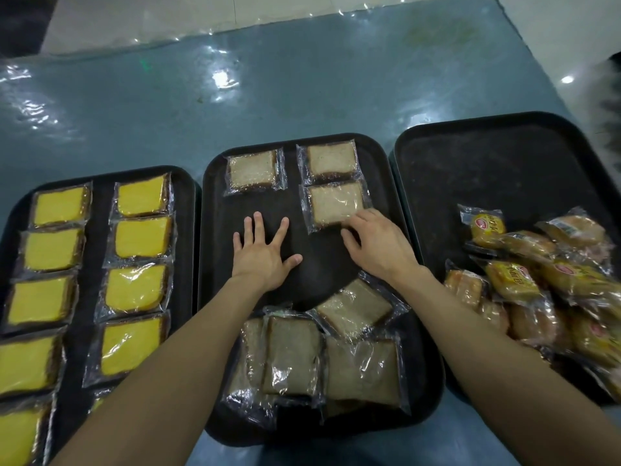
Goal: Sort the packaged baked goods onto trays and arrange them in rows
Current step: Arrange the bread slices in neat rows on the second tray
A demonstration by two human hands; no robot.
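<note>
At 6 o'clock of middle tray (218,230): heap of wrapped brown bread slices (292,358). Centre: left hand (265,253) flat, fingers spread, gripping nothing. At 2 o'clock: right hand (376,243), loose fingertips pressing wrapped slice (336,205). Two more slices (331,161) at 12. Yellow cake slices (137,240) rowed at 9; bun packets (537,280) heaped at 3.

Three trays in a line across the desk (302,95), packs on each.
Left tray (97,230): cake packs (141,240) in two columns running front to back. Middle tray (218,230): two bread packs (252,171) side by side at far edge, third pack (336,203) just before the right one, loose pile (319,358) overlapping at near edge. Left hand (265,253) flat on bare middle, right hand (379,243) rests on third pack's near corner. Right tray (487,163): bun packs (537,290) heaped at near right, far part bare.
</note>
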